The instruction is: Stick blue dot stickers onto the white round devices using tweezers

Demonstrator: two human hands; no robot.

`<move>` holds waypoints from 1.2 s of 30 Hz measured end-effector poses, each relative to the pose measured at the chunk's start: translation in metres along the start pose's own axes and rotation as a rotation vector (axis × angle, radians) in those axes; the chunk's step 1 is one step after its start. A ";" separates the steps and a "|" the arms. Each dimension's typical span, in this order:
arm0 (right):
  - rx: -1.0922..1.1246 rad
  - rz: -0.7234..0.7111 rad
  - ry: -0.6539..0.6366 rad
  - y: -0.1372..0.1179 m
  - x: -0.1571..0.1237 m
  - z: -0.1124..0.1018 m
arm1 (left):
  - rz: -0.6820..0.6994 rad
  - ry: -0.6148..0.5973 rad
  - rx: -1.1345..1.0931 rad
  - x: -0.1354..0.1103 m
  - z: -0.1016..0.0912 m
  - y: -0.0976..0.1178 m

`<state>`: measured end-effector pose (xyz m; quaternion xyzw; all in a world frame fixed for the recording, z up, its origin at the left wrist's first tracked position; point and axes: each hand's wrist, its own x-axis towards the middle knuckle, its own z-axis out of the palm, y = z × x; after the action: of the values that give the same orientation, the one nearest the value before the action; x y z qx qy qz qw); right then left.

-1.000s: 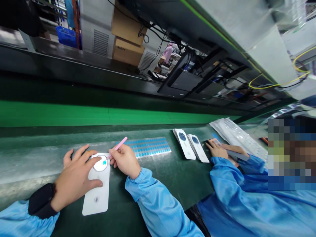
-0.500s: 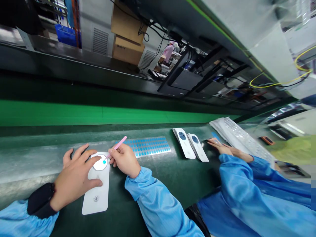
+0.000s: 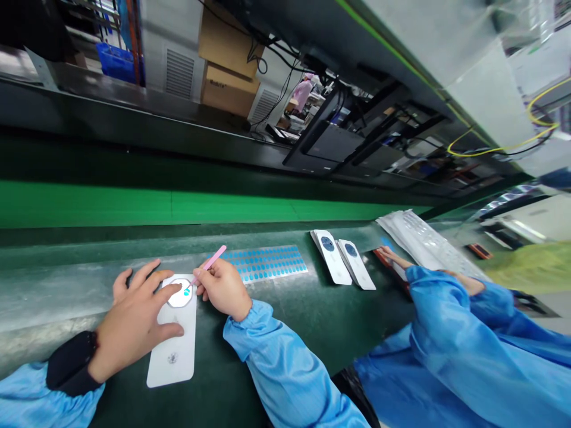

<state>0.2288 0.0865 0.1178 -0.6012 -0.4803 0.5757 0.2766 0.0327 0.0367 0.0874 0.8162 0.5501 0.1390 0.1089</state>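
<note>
Green factory bench [image 3: 289,309], white plate [image 3: 173,356] laid lengthwise, pointing away from the body.
Plate is pinned flat under the spread left hand [image 3: 134,318]; a pink stick [image 3: 210,261] is pinched in the right hand [image 3: 223,288], blue dot [image 3: 187,290] held over the far-end ring.

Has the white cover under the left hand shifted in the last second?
No. The white cover keeps its place and angle beside the blue sticker sheet; the left hand still presses it, the right hand holds the pink stick.
</note>
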 end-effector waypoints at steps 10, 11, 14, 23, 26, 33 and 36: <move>-0.010 -0.002 0.001 -0.002 0.000 0.001 | 0.041 -0.051 -0.020 0.003 -0.008 0.003; -0.011 -0.003 -0.001 -0.001 0.000 0.001 | 0.043 -0.050 -0.019 0.003 -0.009 0.004; -0.027 -0.011 0.003 0.002 0.002 0.001 | 0.044 -0.054 -0.007 0.003 -0.010 0.004; -0.053 -0.068 0.003 0.008 0.005 0.002 | 0.042 -0.030 0.007 0.001 -0.005 0.001; -0.060 -0.063 0.002 0.009 0.006 0.002 | 0.030 -0.062 0.009 0.002 -0.007 0.002; -0.065 -0.069 0.010 0.007 0.005 0.002 | 0.042 -0.047 0.017 0.002 -0.008 0.001; -0.080 -0.066 -0.002 0.005 0.004 0.002 | 0.022 -0.091 0.031 0.004 -0.012 0.004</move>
<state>0.2281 0.0874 0.1111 -0.5949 -0.5228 0.5472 0.2709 0.0333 0.0393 0.1002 0.8294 0.5375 0.0944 0.1199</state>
